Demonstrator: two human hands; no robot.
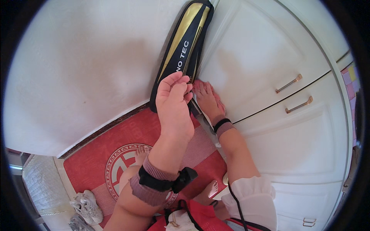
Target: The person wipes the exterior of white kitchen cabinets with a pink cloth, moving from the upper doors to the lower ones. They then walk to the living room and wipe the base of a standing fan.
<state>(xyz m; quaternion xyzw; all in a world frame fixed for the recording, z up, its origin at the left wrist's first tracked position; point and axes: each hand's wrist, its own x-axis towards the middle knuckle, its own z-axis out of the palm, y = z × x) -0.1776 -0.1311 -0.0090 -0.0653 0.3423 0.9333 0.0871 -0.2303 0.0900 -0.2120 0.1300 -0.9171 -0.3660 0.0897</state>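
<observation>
My right hand [206, 101] presses flat on a pink cloth [218, 99] against the lower corner of a white cabinet door [254, 55]. My left hand [175, 101] is raised in front of a black and gold racket bag [185, 37], its fingers curled loosely with nothing seen between them. Whether that hand touches the bag cannot be told. The bag leans upright in the corner between the white wall and the cabinet. Both wrists wear mauve cuffs with black straps, and a small black device [185, 179] is on the left one.
A red mat [86, 170] with a round pattern lies under my bare feet. White sneakers [86, 206] stand at its lower left, near a pale quilted cover [46, 184]. Metal handles [289, 83] stick out from the cabinet doors. The white wall [86, 72] rises on the left.
</observation>
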